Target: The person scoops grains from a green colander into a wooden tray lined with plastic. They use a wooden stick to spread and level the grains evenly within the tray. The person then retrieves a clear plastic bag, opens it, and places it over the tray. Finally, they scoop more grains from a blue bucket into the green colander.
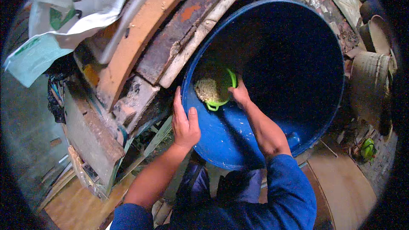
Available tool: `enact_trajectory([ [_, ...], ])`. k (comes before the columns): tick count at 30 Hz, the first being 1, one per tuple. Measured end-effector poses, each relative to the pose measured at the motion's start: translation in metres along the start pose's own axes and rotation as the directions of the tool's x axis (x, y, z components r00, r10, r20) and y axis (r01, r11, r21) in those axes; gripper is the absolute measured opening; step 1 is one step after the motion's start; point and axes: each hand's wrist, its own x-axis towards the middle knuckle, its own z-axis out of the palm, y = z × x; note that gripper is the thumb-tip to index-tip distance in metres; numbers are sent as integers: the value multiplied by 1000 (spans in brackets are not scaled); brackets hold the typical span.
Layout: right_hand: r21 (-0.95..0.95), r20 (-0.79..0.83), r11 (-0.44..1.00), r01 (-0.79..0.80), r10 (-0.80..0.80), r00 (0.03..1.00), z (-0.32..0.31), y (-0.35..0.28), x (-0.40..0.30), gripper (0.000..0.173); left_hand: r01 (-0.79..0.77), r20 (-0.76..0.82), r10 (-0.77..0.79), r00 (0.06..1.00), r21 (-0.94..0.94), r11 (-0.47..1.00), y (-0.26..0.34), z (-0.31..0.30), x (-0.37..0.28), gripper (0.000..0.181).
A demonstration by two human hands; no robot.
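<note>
A large blue plastic barrel [220, 140] leans towards me with its mouth facing up. My left hand [186, 124] is on the left part of its rim, fingers along the outside and thumb on the inner side. Inside the barrel, my right hand [240, 94] grips the edge of a lime-green plastic bowl [213, 106] with a small loop handle. Pale, grainy material [207, 90] shows in the bowl. Deep shadow hides the barrel's bottom and part of the bowl.
Wooden boards [153, 35] and a broken masonry block [135, 99] lie left of the barrel. A white printed sack [86, 16] hangs at upper left. Curved, bark-like pieces [370, 83] are at right, above a small green object [368, 148]. Flat panels [343, 179] lie below.
</note>
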Motion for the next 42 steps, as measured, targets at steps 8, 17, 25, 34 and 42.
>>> enact_trajectory([
  [8,601,109,799,-11,-69,992,-50,-16,-112,87,-8,-3,8,1000,46,999,-5,-3,-5,71],
  [17,659,-209,749,68,95,973,-97,-119,-298,92,48,102,-48,994,-1,999,20,-28,-29,93],
  [25,811,-282,553,189,88,955,-88,-161,-428,98,390,388,-103,916,-800,456,109,-28,-163,80],
  [34,301,-407,827,475,-339,848,-144,-185,-427,78,457,358,-293,887,-776,435,139,-98,-150,31],
  [42,-177,-416,567,805,-784,461,-188,-222,-465,28,-736,-126,728,674,-26,677,93,-101,-157,20],
])
